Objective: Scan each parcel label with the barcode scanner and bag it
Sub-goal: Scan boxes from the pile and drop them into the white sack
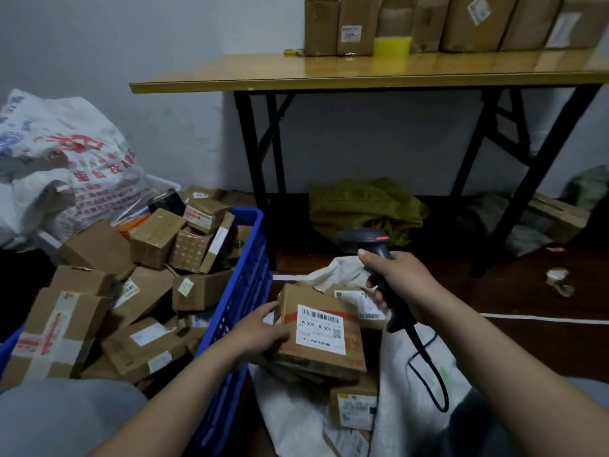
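Head view, the only one. Left hand (260, 328) grips the left edge of one parcel (352, 341), thumb on top and fingers curled under it; its label (321, 328) faces up. This parcel is over the mouth of the white bag (405, 367), on top of other parcels. Right hand (400, 278) is closed around the handle of the barcode scanner (365, 240), whose head points away from the label. I judge the step is either the scan or the drop into the bag; which one I cannot tell. The next move needs the scanner turned down onto the barcode, or the parcel let go. Count: one scanner, one bag in use, at least four parcels at it, more than ten in the blue crate (245, 285).
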